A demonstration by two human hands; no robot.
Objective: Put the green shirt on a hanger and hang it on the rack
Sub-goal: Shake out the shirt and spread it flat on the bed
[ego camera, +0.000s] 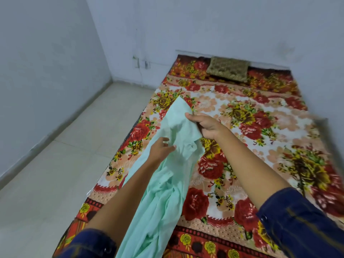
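Note:
The pale green shirt (pixel 163 187) hangs in folds over the near left part of the bed, lifted at its top. My right hand (pixel 206 125) grips the shirt's upper edge, fingers curled round the cloth. My left hand (pixel 161 148) reaches into the shirt just below, its fingers loosely bent and touching the fabric near the collar. No hanger and no rack are in view.
A bed covered by a red and yellow floral blanket (pixel 251 146) fills the right side, with a brown patterned pillow (pixel 228 70) at its far end. Beige tiled floor (pixel 65 164) lies to the left. White walls close the corner behind.

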